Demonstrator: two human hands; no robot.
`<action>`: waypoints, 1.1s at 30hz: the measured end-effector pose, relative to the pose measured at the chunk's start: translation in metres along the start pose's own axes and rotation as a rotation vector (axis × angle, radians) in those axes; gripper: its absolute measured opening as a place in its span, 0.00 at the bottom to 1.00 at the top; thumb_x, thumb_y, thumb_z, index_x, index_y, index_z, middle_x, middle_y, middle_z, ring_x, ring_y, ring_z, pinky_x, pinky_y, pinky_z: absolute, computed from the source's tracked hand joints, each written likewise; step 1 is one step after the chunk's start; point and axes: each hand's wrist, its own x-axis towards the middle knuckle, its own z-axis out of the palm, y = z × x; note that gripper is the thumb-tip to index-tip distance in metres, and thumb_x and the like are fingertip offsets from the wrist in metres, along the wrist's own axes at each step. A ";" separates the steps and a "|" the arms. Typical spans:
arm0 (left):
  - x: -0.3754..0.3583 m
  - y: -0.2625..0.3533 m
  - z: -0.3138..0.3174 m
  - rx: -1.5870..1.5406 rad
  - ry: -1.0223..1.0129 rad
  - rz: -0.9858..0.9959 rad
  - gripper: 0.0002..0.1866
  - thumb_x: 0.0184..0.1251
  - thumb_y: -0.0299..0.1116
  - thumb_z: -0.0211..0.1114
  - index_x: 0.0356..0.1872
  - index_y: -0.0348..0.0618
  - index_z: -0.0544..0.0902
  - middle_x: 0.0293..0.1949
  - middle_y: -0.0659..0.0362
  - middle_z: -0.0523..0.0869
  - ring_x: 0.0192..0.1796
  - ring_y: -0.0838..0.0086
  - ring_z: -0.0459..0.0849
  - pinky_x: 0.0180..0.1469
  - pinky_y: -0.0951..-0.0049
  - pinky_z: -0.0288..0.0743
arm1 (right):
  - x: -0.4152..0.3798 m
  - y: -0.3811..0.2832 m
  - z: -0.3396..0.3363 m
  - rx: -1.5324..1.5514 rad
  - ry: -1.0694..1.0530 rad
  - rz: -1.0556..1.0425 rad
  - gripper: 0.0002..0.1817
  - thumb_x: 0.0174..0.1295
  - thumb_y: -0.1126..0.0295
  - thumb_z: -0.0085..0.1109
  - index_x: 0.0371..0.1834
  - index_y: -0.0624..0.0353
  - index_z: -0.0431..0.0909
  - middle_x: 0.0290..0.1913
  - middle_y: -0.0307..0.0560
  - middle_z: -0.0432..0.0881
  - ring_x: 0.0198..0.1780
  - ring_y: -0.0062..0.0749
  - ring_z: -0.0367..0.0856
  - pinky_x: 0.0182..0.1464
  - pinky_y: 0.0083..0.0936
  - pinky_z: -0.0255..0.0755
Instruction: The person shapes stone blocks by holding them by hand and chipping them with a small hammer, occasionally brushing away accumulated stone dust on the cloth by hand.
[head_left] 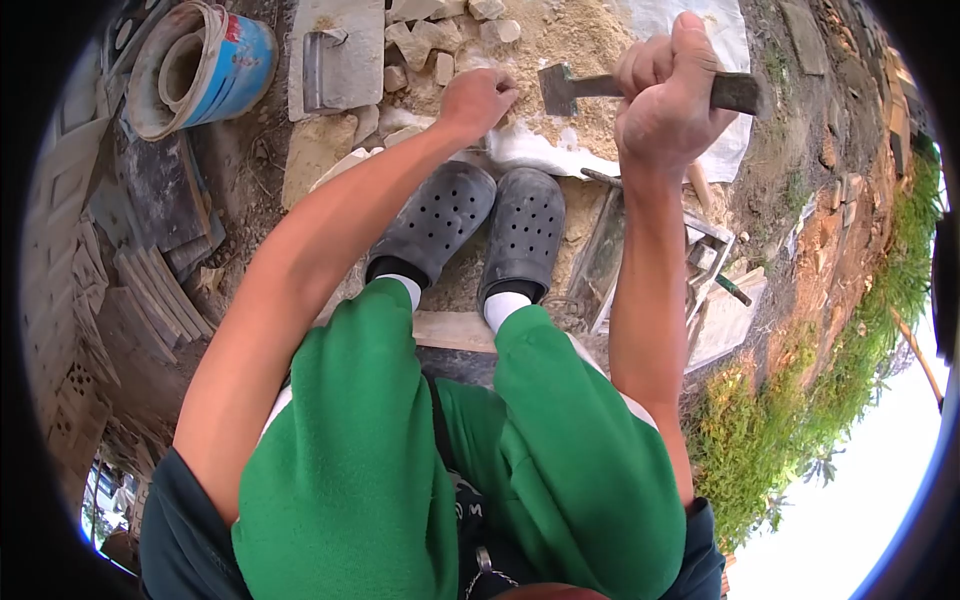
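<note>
My right hand (665, 100) is wrapped round the handle of a hammer (590, 87), raised on the right with its metal head pointing left. My left hand (478, 102) is closed over the sandy rubble (560, 45), its fingertips pressed together; what they hold, if anything, is too small to make out. Broken stone pieces (430, 38) lie just beyond my left hand. Beneath the rubble a white sheet (735, 150) shows on the right and near my shoes.
A blue bucket (235, 75) stands at the upper left, beside a pale slab (360, 70) with a metal piece on it. My grey shoes (525, 225) are just below the rubble. A metal frame (603, 265) lies right of them. Boards (165, 295) are stacked at the left.
</note>
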 end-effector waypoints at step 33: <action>0.005 0.002 0.000 -0.060 0.089 0.017 0.08 0.58 0.34 0.66 0.35 0.44 0.87 0.31 0.54 0.88 0.37 0.61 0.87 0.43 0.62 0.78 | 0.014 0.005 0.000 0.032 -0.154 -0.094 0.24 0.72 0.70 0.47 0.12 0.55 0.62 0.11 0.32 0.60 0.14 0.16 0.57 0.18 0.23 0.51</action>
